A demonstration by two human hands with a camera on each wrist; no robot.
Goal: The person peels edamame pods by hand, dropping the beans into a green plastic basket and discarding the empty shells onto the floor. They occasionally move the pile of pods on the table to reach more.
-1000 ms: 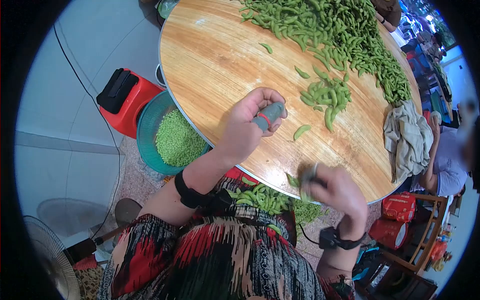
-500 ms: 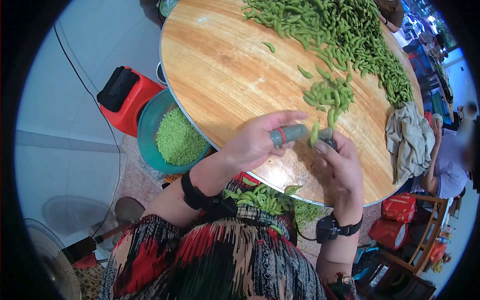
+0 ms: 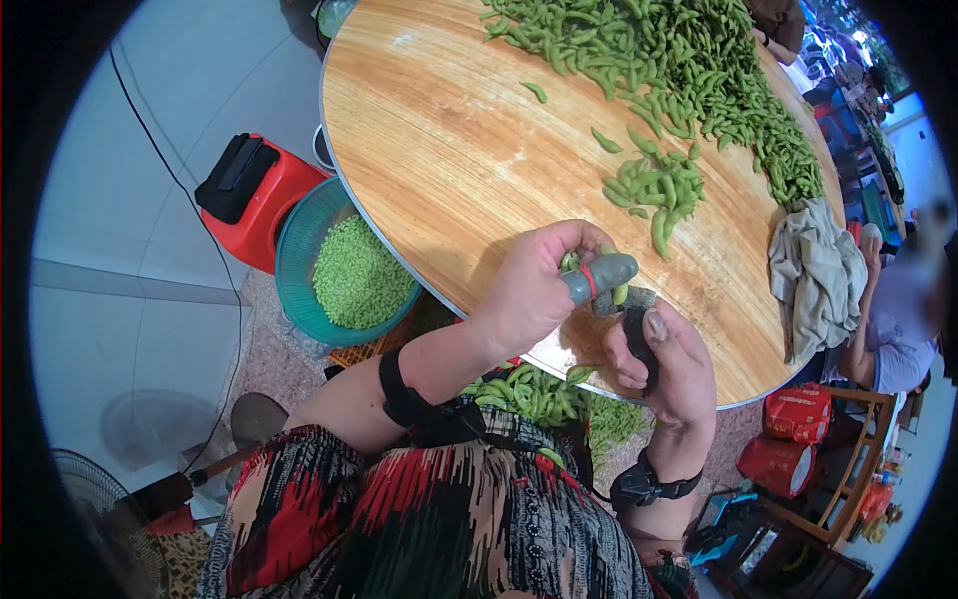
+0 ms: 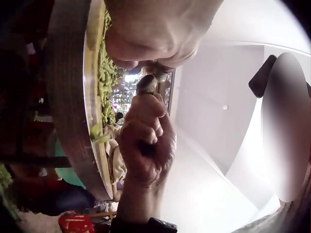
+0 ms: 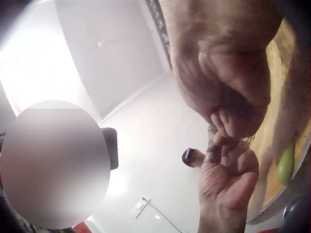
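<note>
In the head view my left hand [image 3: 534, 285] is bent over the table edge, a grey finger cover [image 3: 611, 274] with a red band on one finger. Green shows between its fingers. Close against it is my right hand [image 3: 671, 364], with dark wrapping on its fingers. Both hands pinch a green soybean pod [image 3: 620, 294] between them; the fingers hide most of it. The wooden round table [image 3: 439, 130] lies beneath. A small cluster of pods [image 3: 664, 190] rests just beyond the hands, and more pods [image 3: 534, 394] lie in the lap.
A large heap of pods [image 3: 689, 80] covers the far side of the table. A crumpled cloth [image 3: 813, 280] sits at the right edge. Left of the table stands a teal basket [image 3: 289, 270] of shelled beans [image 3: 359, 275], beside a red stool [image 3: 239, 235]. A fan [image 3: 95, 509] is at lower left.
My right hand came up from the table's near edge with a pod and met the left hand. The left hand shifted right, its fingers closing in on the pod.
</note>
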